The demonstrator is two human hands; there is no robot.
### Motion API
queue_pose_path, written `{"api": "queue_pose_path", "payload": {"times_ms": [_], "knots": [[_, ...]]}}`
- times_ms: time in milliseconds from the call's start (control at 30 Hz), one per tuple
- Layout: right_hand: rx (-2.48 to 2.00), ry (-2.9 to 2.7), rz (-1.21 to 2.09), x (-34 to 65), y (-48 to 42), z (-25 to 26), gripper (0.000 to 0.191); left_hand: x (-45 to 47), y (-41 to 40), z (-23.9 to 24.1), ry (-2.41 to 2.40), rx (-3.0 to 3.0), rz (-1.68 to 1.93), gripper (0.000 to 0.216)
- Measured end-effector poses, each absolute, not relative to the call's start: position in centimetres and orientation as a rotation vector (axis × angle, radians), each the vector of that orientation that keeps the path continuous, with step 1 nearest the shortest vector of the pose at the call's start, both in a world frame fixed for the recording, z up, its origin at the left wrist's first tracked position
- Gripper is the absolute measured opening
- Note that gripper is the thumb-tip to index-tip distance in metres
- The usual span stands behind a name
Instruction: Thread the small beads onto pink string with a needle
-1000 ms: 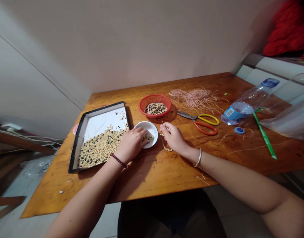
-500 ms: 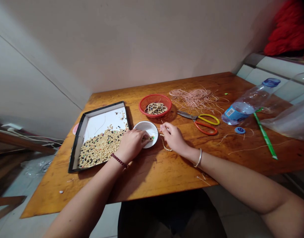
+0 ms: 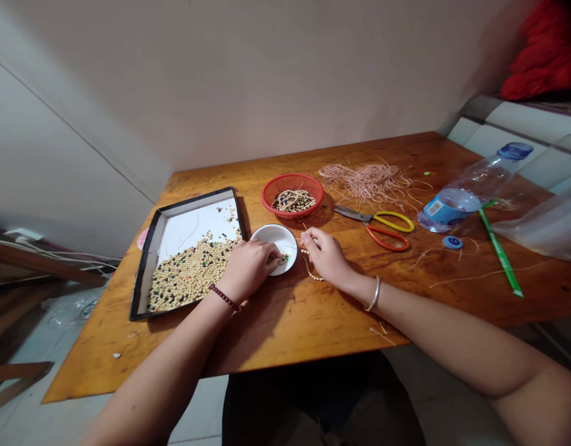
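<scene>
My left hand (image 3: 248,261) reaches over the near left rim of a small white bowl (image 3: 269,232). Its fingers are bent together down among the loose beads (image 3: 283,260) in there, and what the tips pinch is hidden. On the bowl's right, my right hand (image 3: 329,255) is closed in a pinch on a thin cord, whose end sticks up past the fingertips. A short string of pale beads (image 3: 307,266) hangs from under this hand onto the table. Left of my left hand lies a black-edged tray (image 3: 183,223) of cream, black and a few coloured beads.
Behind the bowl stands a red basket (image 3: 272,201) with beaded strands. Pink cord (image 3: 364,186) lies heaped beyond scissors (image 3: 376,222) with yellow and orange handles. To the right are a tilted water bottle (image 3: 462,201), a blue cap (image 3: 452,242), a green strip (image 3: 501,257) and a plastic bag (image 3: 536,226).
The whole view has shifted very slightly. My left fingers have moved a little among the beads in the bowl; my right hand keeps its pinch in the same place.
</scene>
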State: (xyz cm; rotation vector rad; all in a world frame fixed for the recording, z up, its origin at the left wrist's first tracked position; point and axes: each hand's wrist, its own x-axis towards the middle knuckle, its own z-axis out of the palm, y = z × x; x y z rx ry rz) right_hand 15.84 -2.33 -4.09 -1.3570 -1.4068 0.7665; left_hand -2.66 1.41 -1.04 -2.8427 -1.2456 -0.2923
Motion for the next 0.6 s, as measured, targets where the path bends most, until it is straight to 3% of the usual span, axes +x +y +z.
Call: {"api": "queue_pose_path", "payload": {"times_ms": [333,600], "knots": [[-1.376,-1.417,0.755,15.98,-2.13,-4.36,0.032,-2.62,1.52,-0.96,-1.181,-2.854,-0.253,0.008],[-1.432,-1.499,0.659,16.24,-1.96,-4.58,0.029,-2.4,1.95,-1.57,-1.265,-2.903,-0.611,0.007]]}}
